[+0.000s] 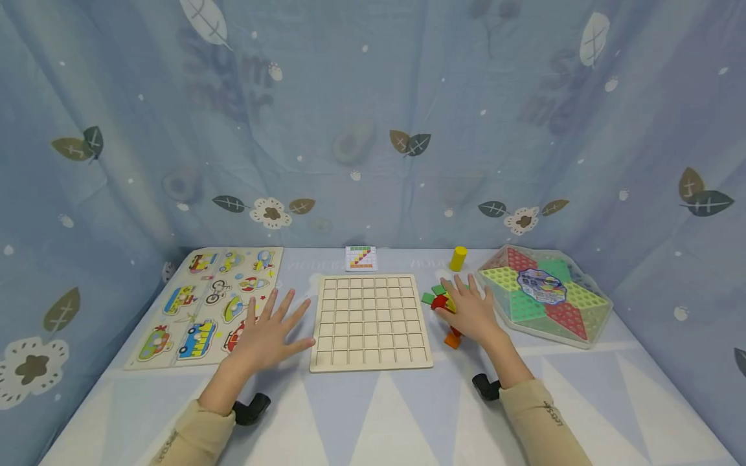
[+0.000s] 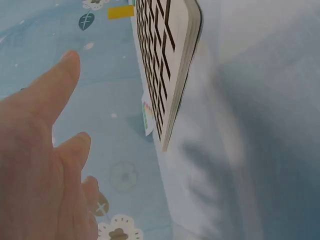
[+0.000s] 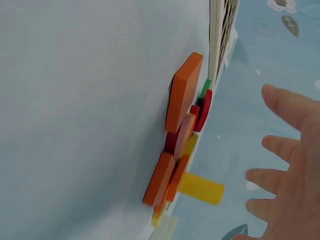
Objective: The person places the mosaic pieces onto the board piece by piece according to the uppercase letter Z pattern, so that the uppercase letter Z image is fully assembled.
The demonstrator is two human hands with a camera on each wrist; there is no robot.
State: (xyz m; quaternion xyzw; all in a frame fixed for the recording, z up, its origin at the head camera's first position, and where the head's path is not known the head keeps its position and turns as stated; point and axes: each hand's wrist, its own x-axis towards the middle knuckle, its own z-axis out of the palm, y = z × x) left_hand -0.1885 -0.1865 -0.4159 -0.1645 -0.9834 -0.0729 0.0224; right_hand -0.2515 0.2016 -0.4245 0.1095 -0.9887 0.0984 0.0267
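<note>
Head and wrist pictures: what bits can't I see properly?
Colored blocks: head view; the right grip covers some.
Picture board: head view; the left grip hides part.
Grid board: left wrist view; the top edge cuts it off.
Box label: head view; its writing is too small to read.

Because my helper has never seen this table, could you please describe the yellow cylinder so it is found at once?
Start from the square wooden grid board in the middle of the table. Past its far right corner, towards the curtain, stands the yellow cylinder. It is an upright column, unlike the low coloured pieces clustered by the right hand.
</note>
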